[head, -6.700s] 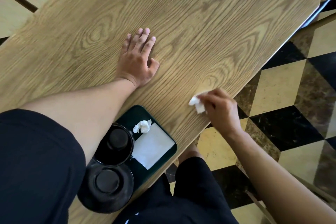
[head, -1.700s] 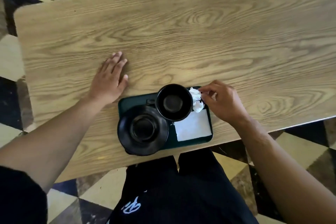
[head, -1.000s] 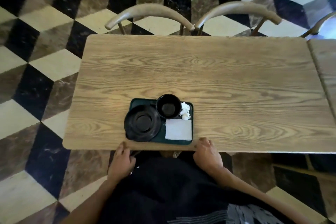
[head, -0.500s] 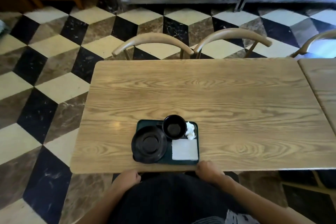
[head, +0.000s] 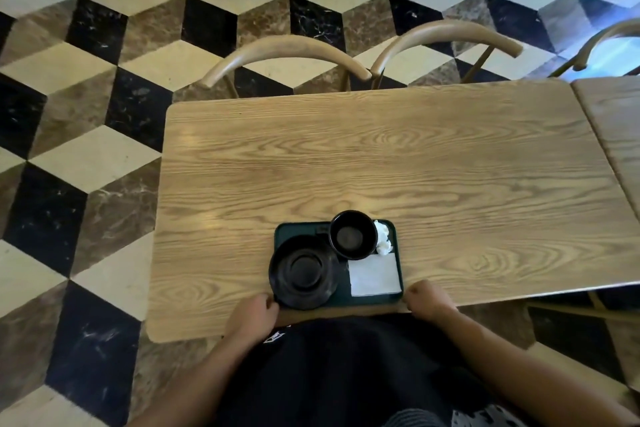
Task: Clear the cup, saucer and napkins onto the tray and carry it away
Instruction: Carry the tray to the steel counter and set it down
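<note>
Dark green tray point(head: 304, 229): set at the near edge of the table point(head: 381, 156), a stiff, shallow plastic piece; it is judged best gripped at its left and right short edges and kept level.
Saucer point(head: 304, 272): black, on the tray's near left, overhanging the rim; judged breakable and free to slide.
Cup point(head: 353, 235): black, upright, at the tray's far middle, just beside the saucer; judged fragile and liable to tip.
Napkins: a flat white napkin point(head: 374, 274) at near right, a crumpled napkin point(head: 383, 237) at far right; very light, easily blown off.
Left hand point(head: 254, 317): fingers curled, at the tray's near left corner; a firm grip cannot be told.
Right hand point(head: 426, 298): fingers curled, at the near right corner; likewise unclear.
Writing: no brand or label can be read on the tableware.
</note>
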`<state>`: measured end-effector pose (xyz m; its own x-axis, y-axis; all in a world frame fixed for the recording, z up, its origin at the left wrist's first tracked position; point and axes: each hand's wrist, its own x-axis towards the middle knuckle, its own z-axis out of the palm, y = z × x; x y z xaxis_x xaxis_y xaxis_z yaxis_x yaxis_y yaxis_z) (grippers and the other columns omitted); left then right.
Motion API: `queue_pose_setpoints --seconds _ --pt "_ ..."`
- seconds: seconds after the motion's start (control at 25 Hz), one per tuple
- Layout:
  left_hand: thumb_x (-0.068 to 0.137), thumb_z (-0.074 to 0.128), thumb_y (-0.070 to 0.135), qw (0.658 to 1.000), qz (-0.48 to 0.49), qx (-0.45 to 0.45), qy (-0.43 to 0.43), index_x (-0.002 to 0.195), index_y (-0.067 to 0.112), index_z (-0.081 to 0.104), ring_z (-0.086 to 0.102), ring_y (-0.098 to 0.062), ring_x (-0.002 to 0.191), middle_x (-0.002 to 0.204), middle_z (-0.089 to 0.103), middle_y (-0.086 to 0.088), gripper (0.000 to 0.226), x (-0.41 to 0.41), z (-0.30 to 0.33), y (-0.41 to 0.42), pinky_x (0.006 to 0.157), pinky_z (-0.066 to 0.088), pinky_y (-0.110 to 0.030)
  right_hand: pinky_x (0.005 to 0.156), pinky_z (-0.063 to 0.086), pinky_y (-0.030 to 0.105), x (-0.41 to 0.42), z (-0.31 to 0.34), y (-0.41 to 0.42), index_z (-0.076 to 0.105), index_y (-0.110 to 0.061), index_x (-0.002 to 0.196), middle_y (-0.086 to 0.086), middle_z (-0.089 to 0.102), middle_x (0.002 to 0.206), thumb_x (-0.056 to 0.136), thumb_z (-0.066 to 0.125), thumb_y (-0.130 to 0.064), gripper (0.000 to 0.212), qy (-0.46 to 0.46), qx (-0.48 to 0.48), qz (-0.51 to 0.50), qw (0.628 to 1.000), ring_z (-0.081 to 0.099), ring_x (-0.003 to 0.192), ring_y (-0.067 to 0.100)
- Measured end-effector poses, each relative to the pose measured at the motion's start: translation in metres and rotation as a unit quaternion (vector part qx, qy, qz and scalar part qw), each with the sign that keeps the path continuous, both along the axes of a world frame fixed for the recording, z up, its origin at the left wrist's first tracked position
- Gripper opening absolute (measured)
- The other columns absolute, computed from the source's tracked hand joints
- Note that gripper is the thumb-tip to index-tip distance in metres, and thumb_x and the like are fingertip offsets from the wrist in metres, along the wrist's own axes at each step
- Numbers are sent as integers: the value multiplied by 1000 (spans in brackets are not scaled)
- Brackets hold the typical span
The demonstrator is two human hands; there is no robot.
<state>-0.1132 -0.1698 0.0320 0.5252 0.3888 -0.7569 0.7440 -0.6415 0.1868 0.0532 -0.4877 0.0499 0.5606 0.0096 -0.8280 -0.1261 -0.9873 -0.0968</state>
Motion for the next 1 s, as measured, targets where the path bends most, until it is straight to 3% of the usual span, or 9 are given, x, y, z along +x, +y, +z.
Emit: queue_pose_setpoints --seconds 0.16,0.24,0.32,0.44,0.56,0.64,0.76,1.0 --pt "93 60 24 991 129 -31 -34 97 10 73 67 -35 105 109 75 -16 19 24 2 8 80 50 -33 64 49 31 21 -8 -5 72 -10 74 9 75 80 88 55 -23 26 -40 33 -108 993 69 78 30" --pt "91 58 19 981 185 -50 -43 94 12 74 68 -36 103 106 74 -16 18 34 -2 13 78 48 -32 65 51 34 34 -12 -3 72 -12 79 8 75 82 91 54 -23 25 -47 61 -125 989 68 76 29" --pt "84 54 19 959 264 -84 -55 81 15 73 71 -39 94 95 75 -18 20 41 -12 19 80 58 -41 69 57 39 46 -17 1 72 -11 91 8 76 85 97 50 -17 24 -38 130 -218 966 72 77 29" --pt "88 49 11 912 378 -135 -81 73 10 66 70 -45 88 81 69 -19 23 46 -27 25 77 58 -57 66 54 38 57 -26 7 66 0 105 15 74 88 103 41 -5 26 18 205 -357 911 70 75 32" --pt "101 45 12 828 520 -187 -95 93 8 68 66 -37 78 86 66 -17 24 63 -6 20 65 55 -42 68 56 36 57 -37 12 67 8 108 19 73 92 105 43 -10 30 35 229 -391 891 69 80 33" --pt "103 45 16 807 545 -205 -96 102 8 68 64 -31 75 88 67 -14 25 70 -5 20 61 52 -34 71 54 37 54 -41 14 68 10 109 19 68 92 106 46 -17 35 37 249 -409 877 64 84 32" --pt "103 47 20 794 560 -218 -95 106 10 70 66 -31 79 93 70 -14 25 75 -7 20 64 52 -35 74 50 43 51 -47 17 64 16 104 18 64 90 104 50 -24 43 33 262 -430 863 60 84 30" --pt "100 52 17 788 577 -197 -84 91 10 68 66 -33 85 94 70 -16 20 82 -11 13 78 51 -43 79 57 51 47 -47 30 71 4 92 19 76 92 103 50 -26 39 17 249 -475 844 69 82 31"
